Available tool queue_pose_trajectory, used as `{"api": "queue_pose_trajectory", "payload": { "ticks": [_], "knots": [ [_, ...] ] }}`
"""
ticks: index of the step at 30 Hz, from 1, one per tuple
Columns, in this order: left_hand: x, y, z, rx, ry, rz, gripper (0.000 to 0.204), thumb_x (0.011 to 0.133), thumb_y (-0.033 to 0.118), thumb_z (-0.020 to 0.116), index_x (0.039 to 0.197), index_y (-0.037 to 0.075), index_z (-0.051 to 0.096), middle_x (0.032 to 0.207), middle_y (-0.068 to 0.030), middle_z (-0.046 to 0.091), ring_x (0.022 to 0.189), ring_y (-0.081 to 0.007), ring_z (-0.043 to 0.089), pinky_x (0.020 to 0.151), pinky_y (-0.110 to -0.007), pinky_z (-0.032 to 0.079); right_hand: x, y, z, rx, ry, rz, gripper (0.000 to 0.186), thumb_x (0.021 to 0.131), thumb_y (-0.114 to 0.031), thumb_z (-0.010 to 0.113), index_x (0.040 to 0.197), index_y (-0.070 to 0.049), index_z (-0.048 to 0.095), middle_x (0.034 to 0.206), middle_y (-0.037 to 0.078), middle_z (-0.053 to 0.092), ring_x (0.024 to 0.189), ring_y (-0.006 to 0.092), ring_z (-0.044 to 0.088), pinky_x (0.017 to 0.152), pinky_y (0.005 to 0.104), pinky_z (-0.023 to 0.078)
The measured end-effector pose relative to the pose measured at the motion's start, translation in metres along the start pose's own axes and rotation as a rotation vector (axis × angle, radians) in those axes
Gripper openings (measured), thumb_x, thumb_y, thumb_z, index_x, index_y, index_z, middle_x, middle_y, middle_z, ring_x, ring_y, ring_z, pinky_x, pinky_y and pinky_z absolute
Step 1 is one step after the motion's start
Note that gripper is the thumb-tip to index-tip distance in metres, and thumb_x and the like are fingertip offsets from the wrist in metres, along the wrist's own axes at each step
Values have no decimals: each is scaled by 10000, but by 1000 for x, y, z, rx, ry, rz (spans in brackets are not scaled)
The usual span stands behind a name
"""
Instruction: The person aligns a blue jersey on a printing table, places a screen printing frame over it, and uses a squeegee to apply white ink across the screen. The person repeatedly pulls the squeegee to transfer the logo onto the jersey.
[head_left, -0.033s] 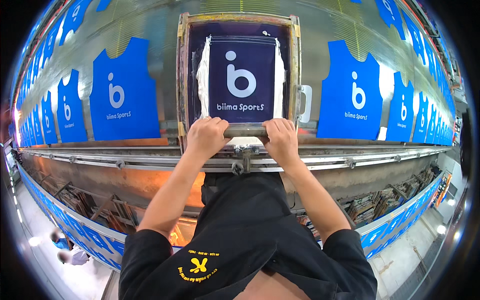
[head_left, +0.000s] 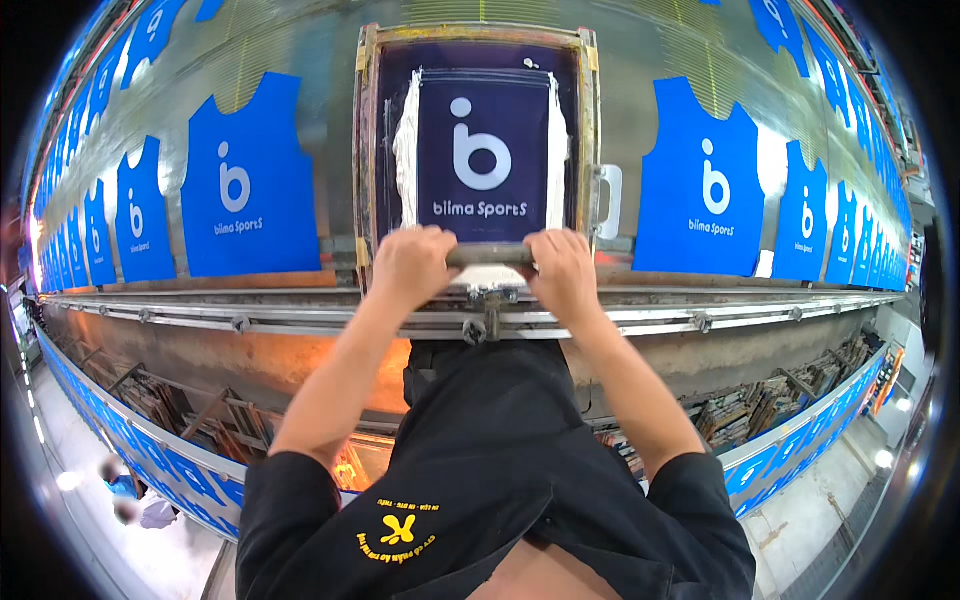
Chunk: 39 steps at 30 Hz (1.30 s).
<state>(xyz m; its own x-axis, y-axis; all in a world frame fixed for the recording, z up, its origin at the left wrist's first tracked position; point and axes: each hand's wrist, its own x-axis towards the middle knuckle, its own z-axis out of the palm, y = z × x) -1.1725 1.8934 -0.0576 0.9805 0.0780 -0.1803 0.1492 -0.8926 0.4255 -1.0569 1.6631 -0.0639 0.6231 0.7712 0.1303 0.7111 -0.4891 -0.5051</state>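
Observation:
My left hand [head_left: 410,268] and my right hand [head_left: 562,275] both wrap around the bar-shaped handle of a squeegee [head_left: 492,257], one at each end. The squeegee lies across the near end of a framed printing screen [head_left: 590,120]. White ink [head_left: 407,150] lines the left and right sides of the dark mesh [head_left: 485,100], and more of it lies just on the near side of the handle. A pale round logo with lettering shows in the mesh. The squeegee's blade is hidden, and so is whatever lies beneath the screen.
Blue cut vest panels with white prints, such as one at left [head_left: 250,180] and one at right [head_left: 700,180], line the long table [head_left: 340,180]. A metal rail [head_left: 620,322] with knobs runs along its near edge. A white handle [head_left: 609,202] sticks out from the screen's right side.
Both hands sit very slightly higher in the picture, still on the squeegee. The panels and the screen have shifted a little in the picture too.

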Motion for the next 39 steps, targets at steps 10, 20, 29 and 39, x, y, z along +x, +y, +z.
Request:
{"api": "queue_pose_trajectory", "payload": {
  "ticks": [10,20,29,39],
  "knots": [
    [64,-12,4,-74,-435,-71,617,676,607,879,939,52,815,843,-168,777,882,-368,758,796,-471,590,30,42,1,102,-398,238,565,834,-511,869,824,16,666,829,222,704,816,427,690,735,516,525],
    [124,-49,-51,-261,-588,-14,683,702,576,902,1102,29,820,1020,-204,796,996,-382,747,892,-445,571,58,99,-29,408,159,524,423,1005,-414,744,1150,-17,769,1088,169,764,974,248,726,894,377,564],
    [228,-87,-110,10,-143,104,620,815,572,816,1210,95,786,1073,-146,799,1041,-348,752,929,-491,577,57,148,-3,515,196,940,405,1042,-357,731,1228,2,699,865,49,685,682,118,618,614,282,500],
    [214,-101,-87,-72,-16,57,385,879,446,806,1088,124,782,1069,-81,787,1056,-336,729,896,-494,569,78,104,-38,636,200,1011,326,1052,-271,717,1215,11,708,663,-47,540,510,43,432,463,263,312]
  ]
}}
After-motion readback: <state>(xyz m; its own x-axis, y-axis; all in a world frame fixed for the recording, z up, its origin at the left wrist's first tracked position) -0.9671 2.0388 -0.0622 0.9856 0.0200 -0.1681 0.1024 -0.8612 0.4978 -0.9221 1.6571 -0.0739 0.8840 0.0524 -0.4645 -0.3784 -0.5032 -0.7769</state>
